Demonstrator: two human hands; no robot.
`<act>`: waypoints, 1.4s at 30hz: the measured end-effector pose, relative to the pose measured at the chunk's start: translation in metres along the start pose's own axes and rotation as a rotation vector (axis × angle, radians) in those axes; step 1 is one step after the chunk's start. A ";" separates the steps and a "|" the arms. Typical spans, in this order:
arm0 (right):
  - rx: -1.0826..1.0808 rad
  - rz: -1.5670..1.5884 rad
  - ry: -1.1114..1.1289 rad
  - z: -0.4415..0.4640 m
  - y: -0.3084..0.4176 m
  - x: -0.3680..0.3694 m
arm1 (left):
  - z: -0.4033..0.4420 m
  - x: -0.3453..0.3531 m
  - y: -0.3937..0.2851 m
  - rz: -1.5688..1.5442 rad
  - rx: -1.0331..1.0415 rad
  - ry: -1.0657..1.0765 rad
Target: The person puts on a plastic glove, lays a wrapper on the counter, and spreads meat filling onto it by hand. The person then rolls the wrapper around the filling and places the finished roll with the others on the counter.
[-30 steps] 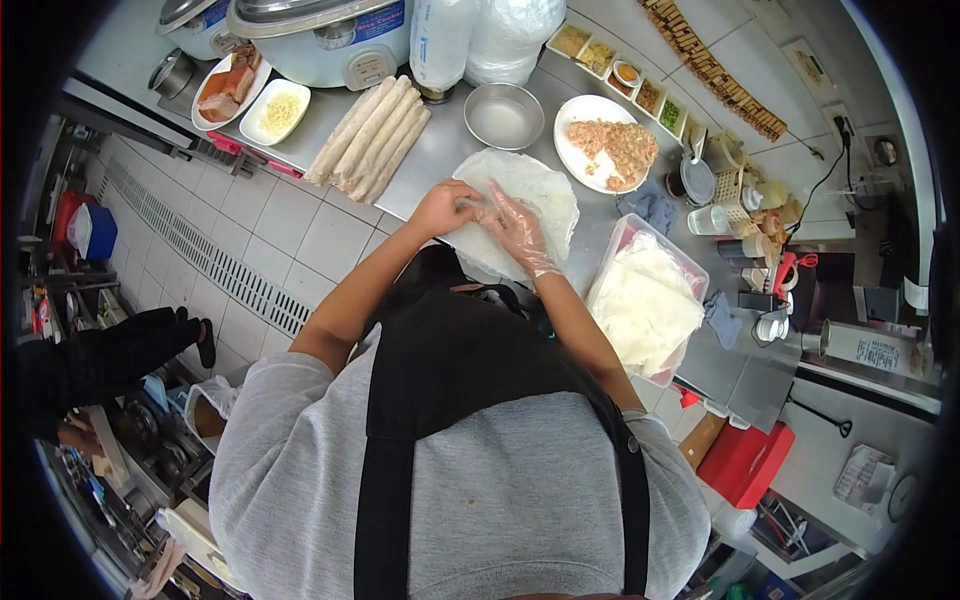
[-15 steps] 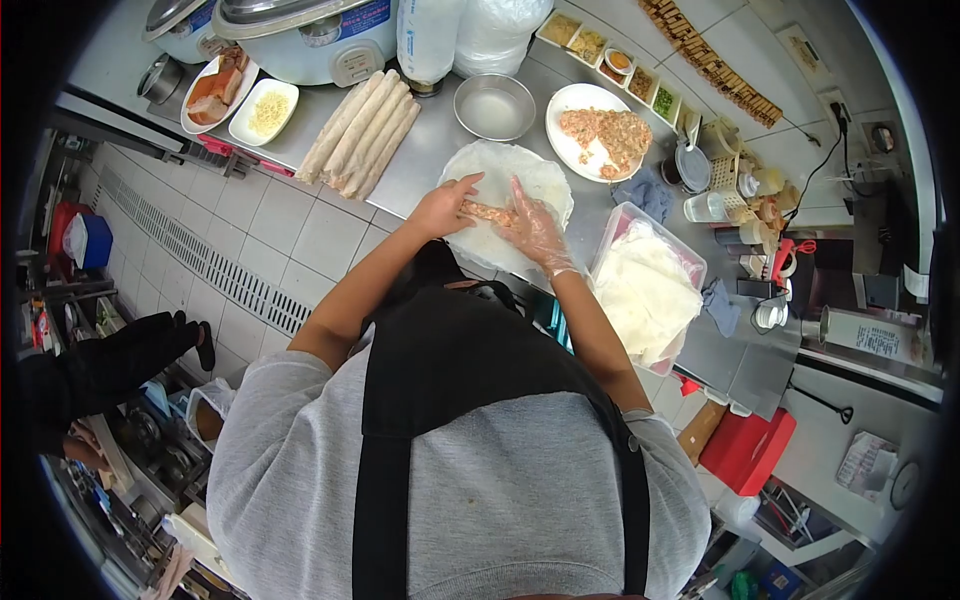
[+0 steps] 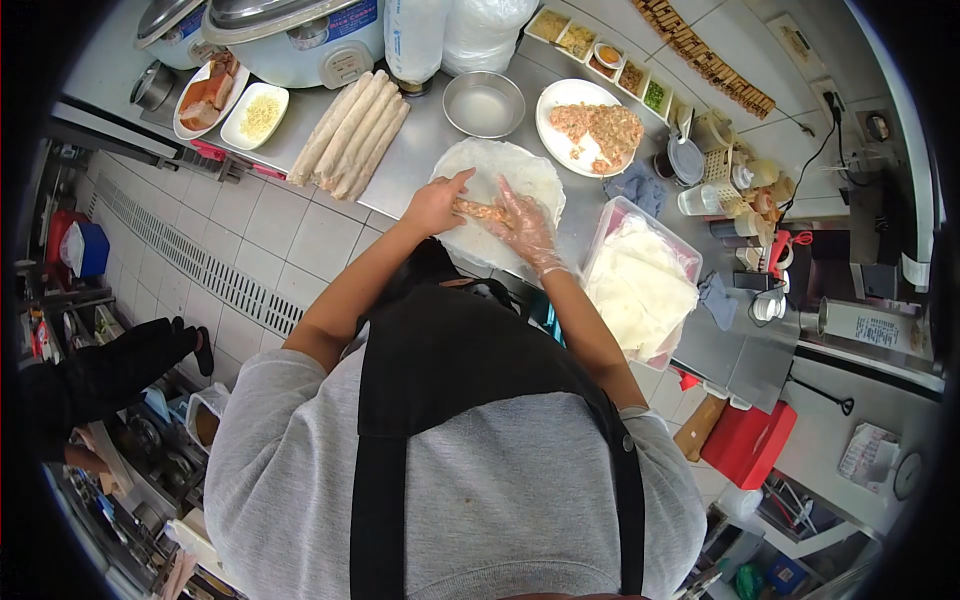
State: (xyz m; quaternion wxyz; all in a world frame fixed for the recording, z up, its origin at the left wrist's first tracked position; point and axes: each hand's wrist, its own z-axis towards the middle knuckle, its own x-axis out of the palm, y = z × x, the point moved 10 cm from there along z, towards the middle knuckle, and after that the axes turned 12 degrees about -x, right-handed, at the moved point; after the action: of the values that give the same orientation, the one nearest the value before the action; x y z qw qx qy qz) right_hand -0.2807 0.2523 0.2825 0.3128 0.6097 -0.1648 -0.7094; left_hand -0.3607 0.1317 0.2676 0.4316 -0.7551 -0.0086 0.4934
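Observation:
A thin round white wrapper (image 3: 512,163) lies flat at the counter's front edge, with a short strip of minced meat filling (image 3: 484,210) across it. My left hand (image 3: 434,207), bare, closes about the left end of the strip, its index finger stretched over the wrapper. At the right end my right hand (image 3: 524,230), in a clear plastic glove, presses its fingers around the filling, one finger raised. Part of the strip is hidden by both hands. Beyond them, a white plate (image 3: 546,128) carries more minced meat (image 3: 600,130).
Left of the wrapper lie several long pale rolls (image 3: 350,135). A metal bowl (image 3: 484,104) stands behind it. To the right is a plastic tub (image 3: 603,225) of stacked wrappers (image 3: 640,290). Bowls of food, rice cookers (image 3: 300,60) and condiments line the back. Another person (image 3: 120,365) stands at left.
The view has shifted slightly. Both hands stay at the filling strip; the fingers of my right hand have drawn in a little around its end.

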 end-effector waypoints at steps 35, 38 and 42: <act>0.080 0.269 -0.277 -0.016 -0.026 -0.008 | -0.019 -0.033 0.008 -0.017 0.073 -0.366; 0.023 0.178 -0.218 -0.007 -0.009 -0.014 | -0.020 -0.032 0.014 -0.045 0.058 -0.344; -0.016 0.170 -0.187 0.007 -0.005 -0.009 | -0.022 -0.024 0.021 -0.121 0.031 -0.282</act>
State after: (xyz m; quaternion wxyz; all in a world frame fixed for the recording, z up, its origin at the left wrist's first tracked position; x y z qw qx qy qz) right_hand -0.2882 0.2606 0.2874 0.3601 0.5220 -0.2387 -0.7354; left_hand -0.3651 0.0944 0.2745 0.4667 -0.6698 -0.1070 0.5675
